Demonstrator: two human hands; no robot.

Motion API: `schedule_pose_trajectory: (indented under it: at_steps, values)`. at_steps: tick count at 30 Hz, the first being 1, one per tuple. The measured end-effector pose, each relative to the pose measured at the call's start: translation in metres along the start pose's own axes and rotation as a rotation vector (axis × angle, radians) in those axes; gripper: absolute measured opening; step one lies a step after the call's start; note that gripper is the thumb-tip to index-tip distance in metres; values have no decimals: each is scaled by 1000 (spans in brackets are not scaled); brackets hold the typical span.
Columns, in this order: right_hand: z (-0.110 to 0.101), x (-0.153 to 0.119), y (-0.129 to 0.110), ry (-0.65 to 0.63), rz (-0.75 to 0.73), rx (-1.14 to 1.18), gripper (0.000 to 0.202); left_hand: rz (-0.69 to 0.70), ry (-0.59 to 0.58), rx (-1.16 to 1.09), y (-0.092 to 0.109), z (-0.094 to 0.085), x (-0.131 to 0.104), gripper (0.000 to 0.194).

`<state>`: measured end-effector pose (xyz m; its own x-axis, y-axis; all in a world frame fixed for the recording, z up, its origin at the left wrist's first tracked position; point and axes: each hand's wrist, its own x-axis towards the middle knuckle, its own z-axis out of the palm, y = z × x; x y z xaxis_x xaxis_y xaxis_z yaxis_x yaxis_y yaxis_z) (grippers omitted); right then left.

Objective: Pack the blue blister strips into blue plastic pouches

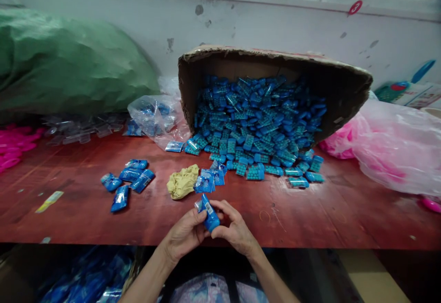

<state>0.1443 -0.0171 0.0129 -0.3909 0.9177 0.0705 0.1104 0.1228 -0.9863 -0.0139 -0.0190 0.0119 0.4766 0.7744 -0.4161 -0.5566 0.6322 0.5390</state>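
Note:
Between my two hands, near the table's front edge, is a small blue container (pixel 210 217) with a barcode on its printed wrap. My left hand (pixel 188 232) grips it from the left, thumb on its face. On the other side, my right hand (pixel 236 229) has its fingers and thumb closed on the container's right edge and lower end. Just beyond the hands lie several flat blue printed sleeves (pixel 206 181) and a crumpled pale-yellow cloth-like thing (pixel 183 182). A few wrapped blue containers (pixel 132 174) sit in a loose group to the left.
A tipped cardboard box (pixel 275 55) spills many blue-capped clear containers (pixel 255 115) onto the red table (pixel 310 216). Plastic bags (pixel 399 142) with pink contents stand right; a large green sack (pixel 69 64), clear plastic pieces (pixel 79 128) and pink pieces (pixel 15 144) lie left.

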Motion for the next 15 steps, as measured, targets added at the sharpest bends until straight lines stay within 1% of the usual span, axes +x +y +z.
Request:
schedule_pose_trajectory:
  at_steps: [2, 5, 8, 12, 14, 15]
  values:
    - [-1, 0, -3, -28, -14, 31, 53, 10, -23, -41, -4, -3, 0, 22]
    - [-1, 1, -2, -29, -16, 89, 53, 52, 3, -73, -11, -1, 1, 20]
    - [3, 0, 5, 28, 0, 116, 49, 115, 74, -71, -18, 8, 1, 19]
    - [12, -2, 15, 103, -52, 77, 44, 151, 185, -70, -25, 20, -2, 19]
    - [14, -1, 17, 116, -63, 64, 41, 165, 209, -54, -25, 23, -3, 20]
    - [14, -1, 17, 97, -57, 49, 41, 166, 218, -37, -24, 23, -4, 21]
